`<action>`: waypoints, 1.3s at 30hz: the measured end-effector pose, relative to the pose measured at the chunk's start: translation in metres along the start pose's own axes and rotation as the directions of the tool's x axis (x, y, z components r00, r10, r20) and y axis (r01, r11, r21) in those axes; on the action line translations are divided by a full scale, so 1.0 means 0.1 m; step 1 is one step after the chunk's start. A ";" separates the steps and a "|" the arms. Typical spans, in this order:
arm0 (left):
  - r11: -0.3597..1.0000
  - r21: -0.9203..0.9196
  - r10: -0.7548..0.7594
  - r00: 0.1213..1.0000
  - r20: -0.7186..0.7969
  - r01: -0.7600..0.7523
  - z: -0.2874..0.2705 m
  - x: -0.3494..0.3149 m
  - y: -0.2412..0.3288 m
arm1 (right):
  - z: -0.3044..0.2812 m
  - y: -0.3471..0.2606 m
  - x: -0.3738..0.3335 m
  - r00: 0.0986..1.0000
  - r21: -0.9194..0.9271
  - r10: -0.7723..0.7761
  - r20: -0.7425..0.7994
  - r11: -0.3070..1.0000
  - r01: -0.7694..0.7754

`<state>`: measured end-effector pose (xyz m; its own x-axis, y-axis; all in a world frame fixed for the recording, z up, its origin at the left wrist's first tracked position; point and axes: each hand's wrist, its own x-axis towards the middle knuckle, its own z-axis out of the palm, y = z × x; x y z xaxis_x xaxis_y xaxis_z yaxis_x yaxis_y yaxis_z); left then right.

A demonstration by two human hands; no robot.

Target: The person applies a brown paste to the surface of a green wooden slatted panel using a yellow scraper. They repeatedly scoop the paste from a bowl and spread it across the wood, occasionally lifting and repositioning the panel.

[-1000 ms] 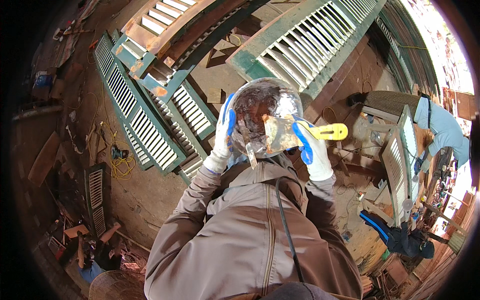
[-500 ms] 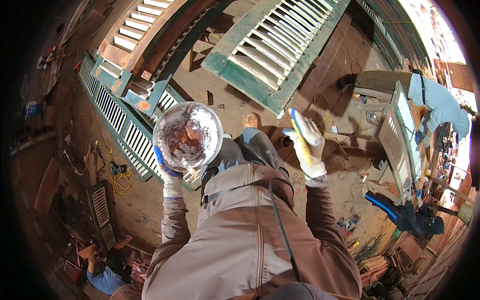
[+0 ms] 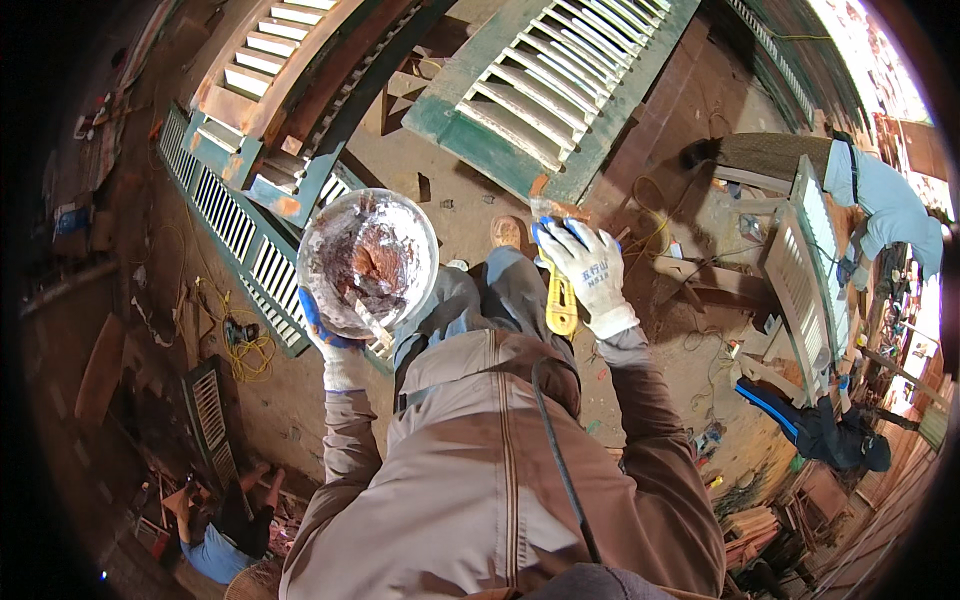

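My left hand [image 3: 335, 335], in a white glove with blue fingertips, grips the rim of a round metal bowl [image 3: 312, 255] at the left. Reddish-brown paste [image 3: 378, 258] lies inside it, and a pale stick-like piece [image 3: 375, 325] leans over its near edge. My gloved right hand [image 3: 588, 275] is closed around a yellow-handled putty knife [image 3: 562, 308]. Brown paste covers its wide blade [image 3: 560, 209], which is at the near corner of a green louvered shutter [image 3: 480, 160]. A reddish-brown patch [image 3: 540, 185] shows on that corner.
More shutters [image 3: 240, 165] stand or lie at the left. On the right, a person in light blue [image 3: 890, 205] bends over another shutter [image 3: 800, 270], and a person in dark clothes [image 3: 835, 435] is nearby. Another person [image 3: 225, 550] is at lower left. Yellow cords [image 3: 245, 355] lie on the floor.
My right hand has moved left and turned, bringing the putty knife to the shutter's near corner. A reddish-brown patch now shows there. The bowl has shifted slightly left and nearer to me.
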<state>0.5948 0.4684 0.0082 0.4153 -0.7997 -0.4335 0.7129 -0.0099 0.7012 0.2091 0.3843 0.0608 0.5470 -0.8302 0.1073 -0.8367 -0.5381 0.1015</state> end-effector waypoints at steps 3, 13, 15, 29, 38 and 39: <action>0.991 -0.122 -0.053 0.998 0.046 0.058 0.02 0.04 0.00 | -0.19 0.06 0.06 0.994 0.148 0.104 -0.028 0.984 -0.099; 1.000 0.019 -0.013 0.999 -0.037 0.014 -0.22 0.16 0.05 | -0.05 0.05 0.16 0.999 0.070 0.007 0.034 0.998 -0.009; 1.000 0.021 -0.014 0.999 -0.047 0.015 -0.09 0.12 0.11 | -0.31 0.02 0.23 0.995 0.224 0.079 0.058 0.970 -0.090; 0.988 -0.152 0.006 0.997 -0.080 -0.018 -0.24 0.14 0.24 | -0.06 -0.33 1.11 0.999 0.136 0.022 -0.049 0.991 -0.016; 0.982 -0.164 0.077 0.993 -0.089 -0.091 -0.46 0.09 0.33 | 0.20 -0.69 1.73 0.987 -0.154 0.149 0.066 0.979 -0.137; 0.982 -0.159 0.085 0.991 -0.098 -0.100 -0.44 0.07 0.35 | 0.20 -0.71 1.74 0.990 -0.153 0.129 0.057 0.981 -0.119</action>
<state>0.6473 0.4888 0.0050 0.5283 -0.7346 -0.4257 0.7482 0.1658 0.6425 0.3633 0.2755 0.0521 0.4323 -0.8995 0.0631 -0.8818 -0.4070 0.2384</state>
